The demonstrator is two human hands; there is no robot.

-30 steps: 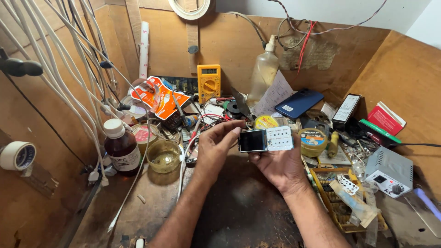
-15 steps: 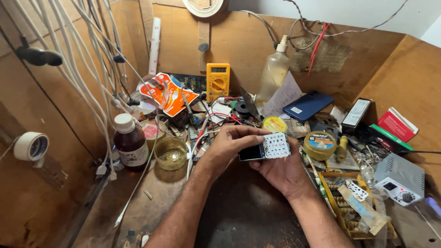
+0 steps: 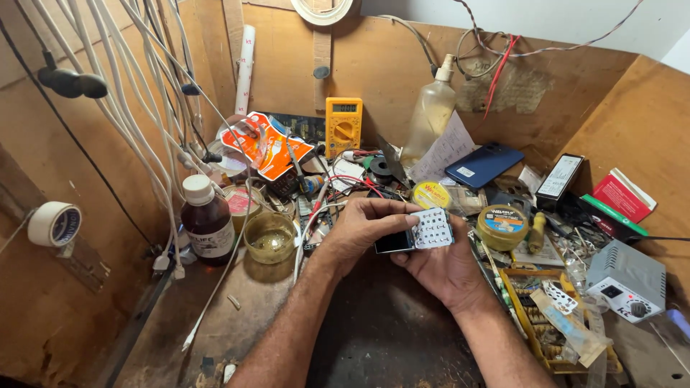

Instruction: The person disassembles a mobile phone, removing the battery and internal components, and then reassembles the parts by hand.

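Both hands, left hand [image 3: 366,228] and right hand [image 3: 440,267], grip a small keypad phone [image 3: 417,233] with white keys; its dark screen, partly covered, seems blank.

One head view — steeply down, close over the cluttered workbench [image 3: 237,316].

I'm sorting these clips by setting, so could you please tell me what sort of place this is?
Probably a small electronics repair bench: a yellow multimeter leans on the wooden back wall, white cables hang at the left, and both hands hold a small keypad phone over the cluttered worktop.
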